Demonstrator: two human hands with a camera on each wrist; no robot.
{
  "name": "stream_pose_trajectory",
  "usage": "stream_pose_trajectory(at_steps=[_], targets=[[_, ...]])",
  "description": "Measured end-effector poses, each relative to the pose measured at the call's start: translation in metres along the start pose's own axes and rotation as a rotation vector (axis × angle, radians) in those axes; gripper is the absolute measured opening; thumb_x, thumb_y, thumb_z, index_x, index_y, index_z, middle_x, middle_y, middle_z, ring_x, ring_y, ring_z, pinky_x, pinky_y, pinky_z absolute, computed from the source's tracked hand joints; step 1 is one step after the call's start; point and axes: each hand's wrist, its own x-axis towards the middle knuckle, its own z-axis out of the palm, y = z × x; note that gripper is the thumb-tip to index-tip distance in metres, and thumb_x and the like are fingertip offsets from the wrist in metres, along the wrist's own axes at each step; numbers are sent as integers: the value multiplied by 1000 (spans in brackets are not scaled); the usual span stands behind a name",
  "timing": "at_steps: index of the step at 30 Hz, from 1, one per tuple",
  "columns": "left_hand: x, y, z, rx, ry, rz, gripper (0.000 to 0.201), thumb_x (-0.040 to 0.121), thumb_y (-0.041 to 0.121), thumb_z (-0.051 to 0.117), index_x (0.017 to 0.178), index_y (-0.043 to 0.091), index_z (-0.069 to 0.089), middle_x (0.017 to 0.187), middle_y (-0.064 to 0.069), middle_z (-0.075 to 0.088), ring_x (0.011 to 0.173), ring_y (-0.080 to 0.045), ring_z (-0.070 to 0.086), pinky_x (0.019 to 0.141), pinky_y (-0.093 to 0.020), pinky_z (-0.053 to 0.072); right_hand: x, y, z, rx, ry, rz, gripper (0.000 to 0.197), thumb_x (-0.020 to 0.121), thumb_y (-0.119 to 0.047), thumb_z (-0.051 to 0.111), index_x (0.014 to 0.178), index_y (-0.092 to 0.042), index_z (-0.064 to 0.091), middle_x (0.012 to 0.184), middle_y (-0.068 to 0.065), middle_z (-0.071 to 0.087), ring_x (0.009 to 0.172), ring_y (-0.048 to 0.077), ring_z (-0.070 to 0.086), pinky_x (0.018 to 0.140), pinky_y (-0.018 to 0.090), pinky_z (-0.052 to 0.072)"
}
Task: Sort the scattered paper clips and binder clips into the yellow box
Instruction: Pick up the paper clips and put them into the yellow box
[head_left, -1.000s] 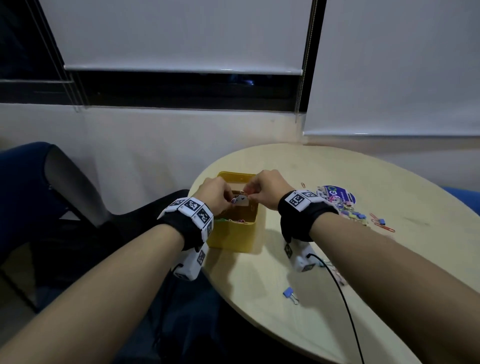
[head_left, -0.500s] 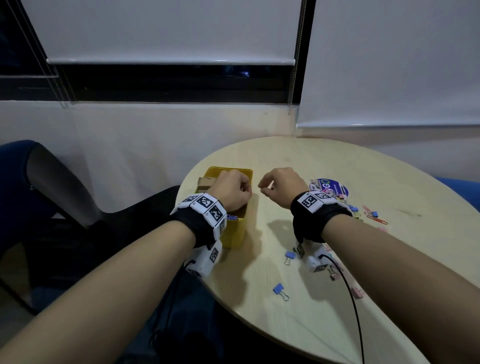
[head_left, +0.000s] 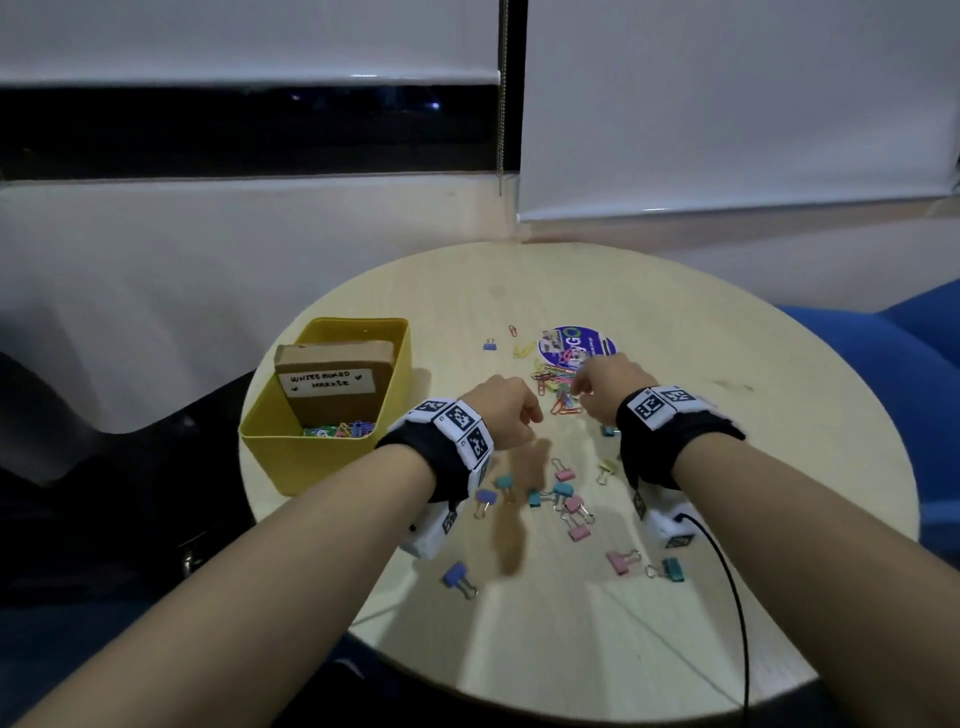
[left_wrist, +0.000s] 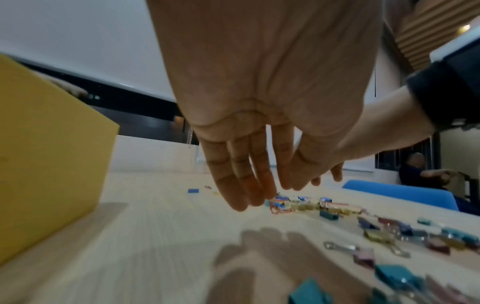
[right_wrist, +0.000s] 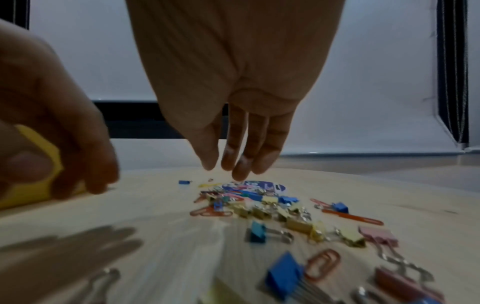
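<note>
Round table (head_left: 727, 364) with yellow box (head_left: 317, 457) at left edge, holding brown block (head_left: 337, 382) and some paper clips (head_left: 340, 430). Both hands above scattered clips, holding nothing: left hand (head_left: 506, 410) just right of box, fingers (left_wrist: 241, 181) hanging straight and together; right hand (head_left: 605, 387) over paper-clip pile (head_left: 556, 382), fingers (right_wrist: 249, 148) pointing down, relaxed. Binder clips (head_left: 566, 499) strewn nearer, between wrists. Round sticker (head_left: 576, 343) beyond pile.
</note>
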Motion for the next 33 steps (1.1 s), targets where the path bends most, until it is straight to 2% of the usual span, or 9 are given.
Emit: stream_pose_trajectory(at_steps=[3,5,8,13,18,21,23,29,33], targets=[[23,3,15,59,0,-11,36,95,15,51,130,12,59,129,-8,62,115,-24,60,97,-32,47,9,11,13,-43,-66,-11,27,91,-13,54,115,-15,67,121,13,62,103,31,63,83,31,50],[36,4,21,109,-14,-4,34,95,13,47,127,10,60,124,-12,63,113,-28,59,94,-36,48,16,13,20,-36,-70,-43,28,92,-14,53,117,-13,66,116,14,66,103,31,63,86,32,50],[52,8,24,151,-44,33,34,97,15,44,128,9,58,120,-16,60,111,-32,56,91,-38,47,25,17,26,-21,-54,-87,30,93,-15,52,120,-19,65,113,13,67,100,31,64,85,34,53],[65,6,33,203,8,54,33,97,23,43,124,14,61,119,-14,58,107,-34,57,91,-43,47,28,20,31,-56,-32,-106,23,91,-23,53,102,-14,71,98,11,69,84,30,65,76,36,57],[65,4,32,135,44,19,23,90,22,57,107,19,72,104,-8,66,97,-27,61,83,-35,51,24,23,26,-21,-29,-119,20,85,-28,65,95,-14,75,93,9,72,83,27,67,73,31,55],[62,3,29,126,44,7,19,87,22,63,101,18,75,102,-7,66,93,-26,62,77,-31,50,20,21,24,-11,-52,-136,14,85,-21,66,94,-16,76,96,6,72,87,26,67,69,27,48],[58,4,27,121,34,7,19,87,21,64,101,16,75,104,-10,65,94,-27,62,80,-32,52,18,20,24,-24,-62,-142,13,84,-19,67,93,-15,76,98,7,72,88,26,66,69,28,49],[53,11,28,100,-3,37,27,88,11,52,112,9,63,107,-12,65,99,-31,61,84,-39,51,17,16,25,-145,-11,-176,16,84,-24,65,97,-16,73,105,7,65,96,28,62,75,33,49],[54,11,28,144,-52,7,28,86,10,53,107,5,70,104,-16,67,98,-33,63,85,-41,54,18,18,27,-221,-3,-191,19,84,-28,68,100,-17,66,109,3,62,106,26,58,80,36,44]])
